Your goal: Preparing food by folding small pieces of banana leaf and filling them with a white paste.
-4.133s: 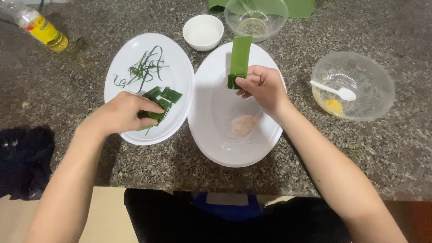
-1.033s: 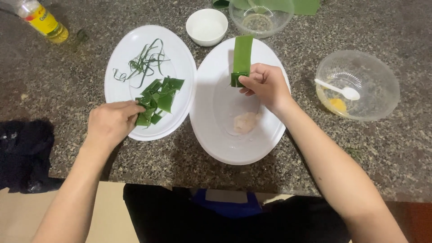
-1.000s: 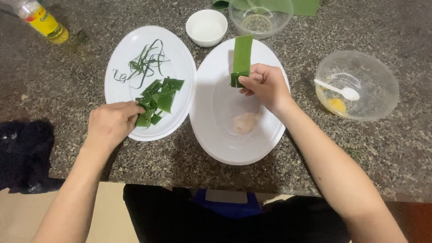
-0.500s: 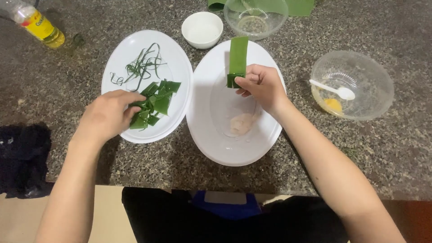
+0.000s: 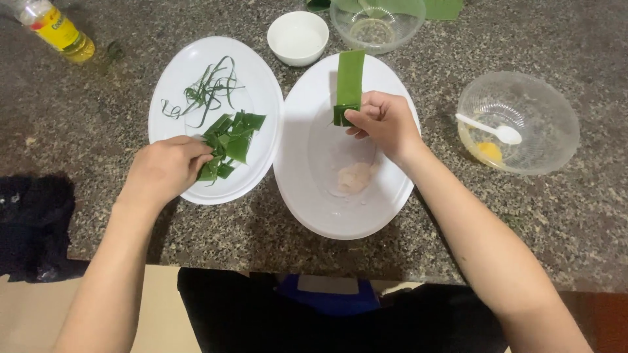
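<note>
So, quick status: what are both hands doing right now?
Left hand fingers on cut leaf pieces in left white plate. Right hand pinching folded green leaf strip over right plate. Nothing in the way.

Your speckled grey stone tabletop carries two white oval plates side by side, a small white bowl, two clear bowls, a yellow-labelled bottle far left and a black cloth at the near-left edge.
</note>
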